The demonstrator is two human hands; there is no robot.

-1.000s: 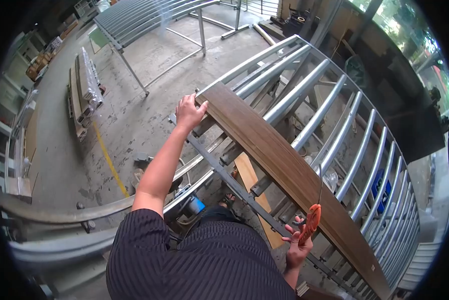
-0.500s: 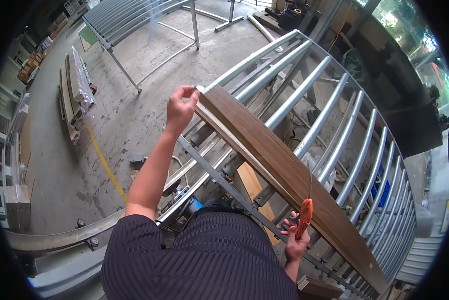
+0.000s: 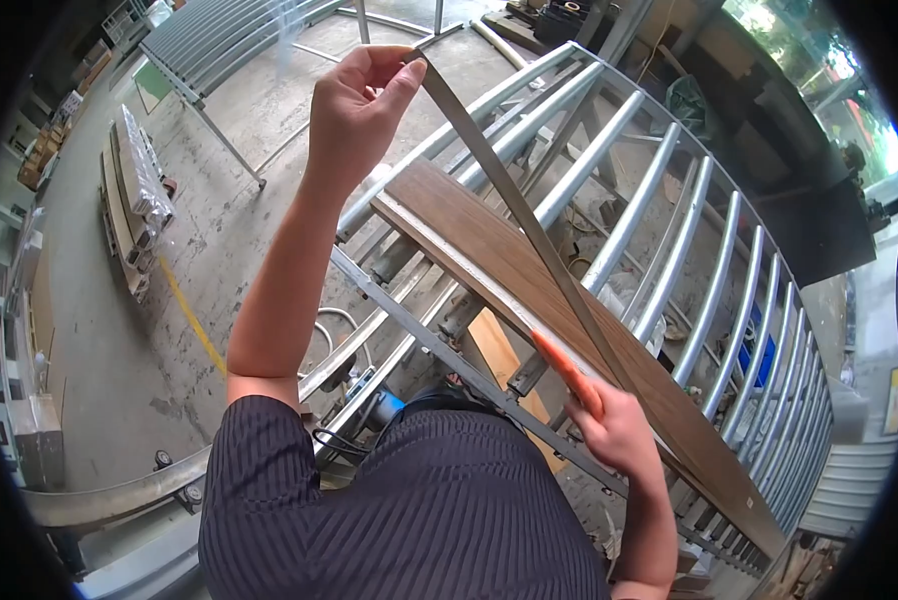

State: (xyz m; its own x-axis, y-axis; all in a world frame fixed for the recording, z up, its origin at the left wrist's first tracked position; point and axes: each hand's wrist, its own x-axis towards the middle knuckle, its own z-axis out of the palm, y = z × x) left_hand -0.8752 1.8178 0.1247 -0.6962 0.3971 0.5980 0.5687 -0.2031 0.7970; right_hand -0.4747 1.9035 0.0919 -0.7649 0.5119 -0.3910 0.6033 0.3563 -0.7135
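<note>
My left hand (image 3: 359, 120) is raised above the far-left end of a brown wood-grain board (image 3: 452, 205) and pinches one end of a thin, dark flat strip (image 3: 509, 190). Taut and slanting, the strip runs down across the board toward my right hand (image 3: 619, 430). That hand is closed around an orange-handled tool (image 3: 572, 373), which points up and left at the board's near edge. Its working end is too small to make out. Along this near edge shows a white line (image 3: 469, 268). How the strip's lower end is attached is hidden beside my right hand.
Beneath the board lies a rack of round metal rollers (image 3: 609, 135) stretching right. A grey rail (image 3: 409, 325) passes close to my waist, with a pale wooden plank (image 3: 509, 365) below. A wrapped stack of long panels (image 3: 139, 185) sits on the floor at left.
My left hand has risen off the board's end, lifting the strip with it. My right hand has moved up and turned, bringing the orange tool from upright to slanting along the board's near edge.
</note>
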